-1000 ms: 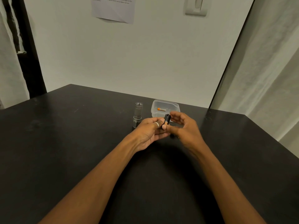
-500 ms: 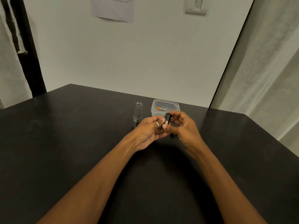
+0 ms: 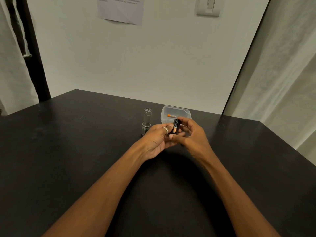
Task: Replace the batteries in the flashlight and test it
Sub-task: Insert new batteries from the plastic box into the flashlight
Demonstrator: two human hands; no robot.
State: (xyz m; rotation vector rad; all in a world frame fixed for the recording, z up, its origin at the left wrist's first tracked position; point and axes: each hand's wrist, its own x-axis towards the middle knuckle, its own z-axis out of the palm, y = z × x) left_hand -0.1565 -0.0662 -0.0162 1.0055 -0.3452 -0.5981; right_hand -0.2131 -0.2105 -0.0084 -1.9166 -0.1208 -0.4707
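Note:
A silver flashlight body [image 3: 146,120] stands upright on the black table [image 3: 68,151], its open end up, just left of my hands. My left hand [image 3: 158,140], a ring on one finger, and my right hand [image 3: 193,134] meet above the table and together hold a black and copper battery piece [image 3: 175,128], which stands nearly upright between their fingertips. My right thumb presses at its lower end and my right fingers curl round its top. Whether it is a single battery or a holder with batteries I cannot tell.
A clear plastic tub [image 3: 184,112] sits behind my hands and holds an orange-tipped battery [image 3: 171,115]. The table's back edge meets a white wall; a curtain hangs at the right. A paper sheet [image 3: 120,9] and a switch plate [image 3: 207,6] hang on the wall.
My right fingers, spread apart a second ago, have closed round the top of the battery piece. Both hands stay in the same spot above the table.

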